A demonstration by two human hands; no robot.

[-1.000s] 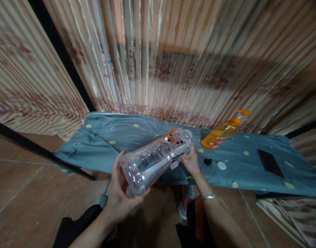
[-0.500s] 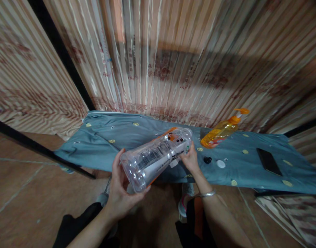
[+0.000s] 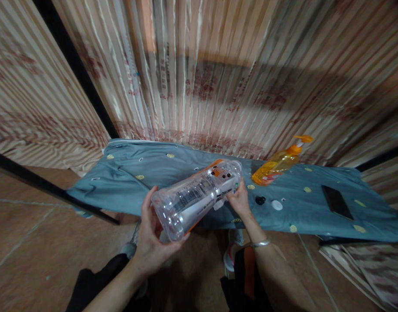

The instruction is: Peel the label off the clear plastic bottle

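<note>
A large clear plastic bottle (image 3: 195, 199) with a printed label and orange edges lies tilted between my hands, above the front of the cloth-covered table. My left hand (image 3: 156, 238) cups its broad base at the lower left. Around its narrower upper part, my right hand (image 3: 239, 199) is wrapped, with some fingers hidden behind the bottle. To the right stands a pump bottle of yellow liquid (image 3: 275, 168) with an orange pump top. A small black piece (image 3: 260, 200) and a white round cap (image 3: 277, 205) lie near my right hand.
Blue-green patterned cloth covers the narrow table (image 3: 153, 167). A dark phone (image 3: 337, 202) lies at its right. Striped curtains (image 3: 212, 86) hang behind, and black metal poles (image 3: 78, 69) run along the left. My legs and shoes are below the front edge.
</note>
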